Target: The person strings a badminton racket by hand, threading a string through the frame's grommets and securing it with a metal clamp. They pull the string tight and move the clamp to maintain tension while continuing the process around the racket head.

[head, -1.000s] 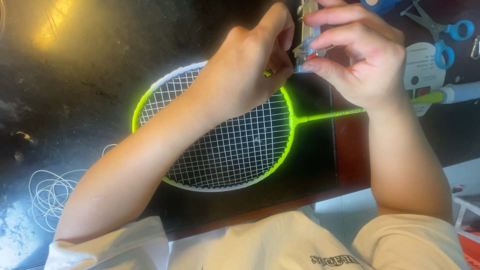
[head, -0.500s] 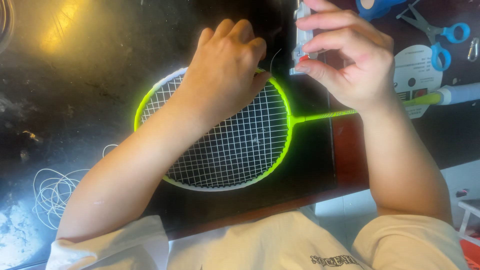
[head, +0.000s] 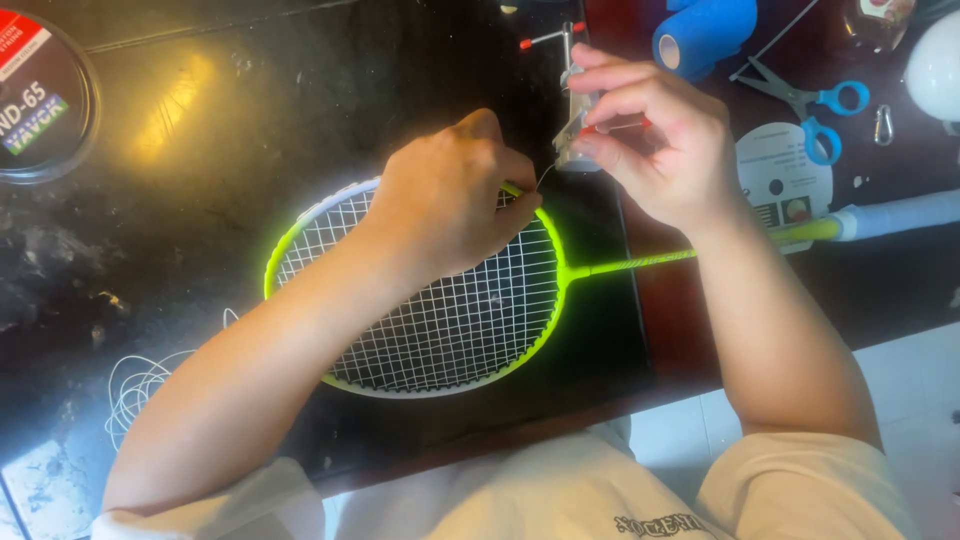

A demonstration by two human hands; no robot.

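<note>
Neon-green badminton racket (head: pixel 440 320) is lying flat on the dark bench (head: pixel 200 200), head toward the left, shaft pointing right, its white-wrapped handle (head: pixel 900 213) reaching out near the right edge of the view. Left hand (head: pixel 450 200) is resting on the upper right part of the racket head, its grip pinching a thin string end (head: pixel 543 178) just off the frame rim. Right hand (head: pixel 655 145) is hovering above the racket's throat, grip clenched around a small grey clamp tool (head: pixel 575 125) with red bits — tool held upright, close to the left fingertips. Loose white string coil (head: pixel 140 385) is sitting at the lower left by the bench edge. Round string reel (head: pixel 45 95) is at the top left corner. Blue tape roll (head: pixel 700 30), blue-handled scissors (head: pixel 815 105) and a round white card (head: pixel 785 180) are crowding the upper right — open bench showing mostly left of the racket head.
</note>
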